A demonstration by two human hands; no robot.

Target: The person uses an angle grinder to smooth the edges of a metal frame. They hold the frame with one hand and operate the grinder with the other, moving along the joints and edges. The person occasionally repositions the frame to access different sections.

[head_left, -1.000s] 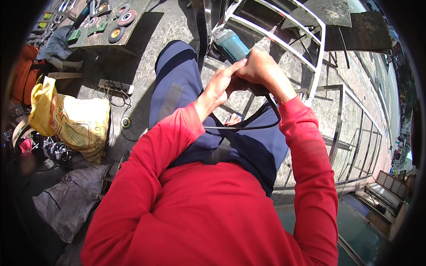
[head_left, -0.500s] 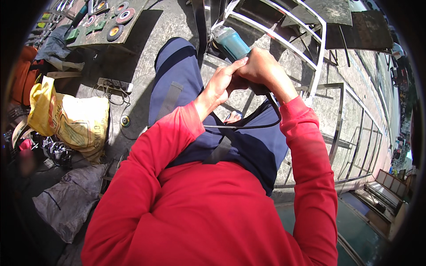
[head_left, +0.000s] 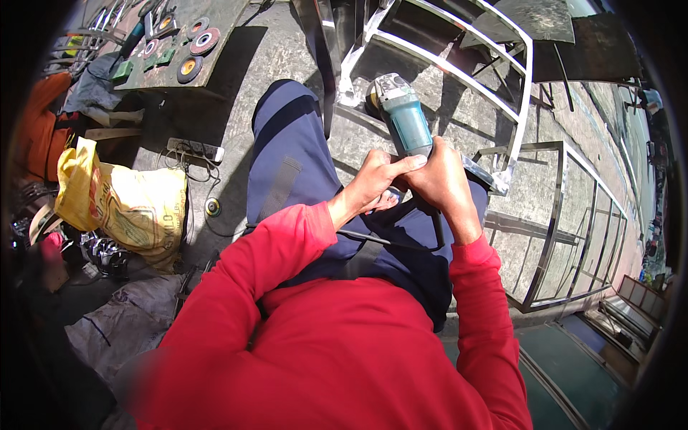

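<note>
A teal angle grinder (head_left: 406,120) with a silver gear head points away from me, between my knees and the metal frame. My right hand (head_left: 444,175) is wrapped around its rear end. Pressed up against that same end is my left hand (head_left: 369,179), its thumb laid across the top and its other fingers curled under, partly hidden. From the rear of the grinder, a black cord (head_left: 390,244) loops over my lap toward the left. The disc side shows only as a dark edge at the left of the head.
A white-lit metal frame (head_left: 519,115) stands ahead to the right, with another frame (head_left: 555,229) beyond my right arm. Grinding discs (head_left: 190,69) lie on a metal sheet (head_left: 222,43) at far left. A yellow sack (head_left: 140,208) and a power strip (head_left: 197,150) sit on the left.
Both hands and the grinder have come closer to my body and a little to the right. The grinder's head now points more straight ahead. The view has shifted slightly.
</note>
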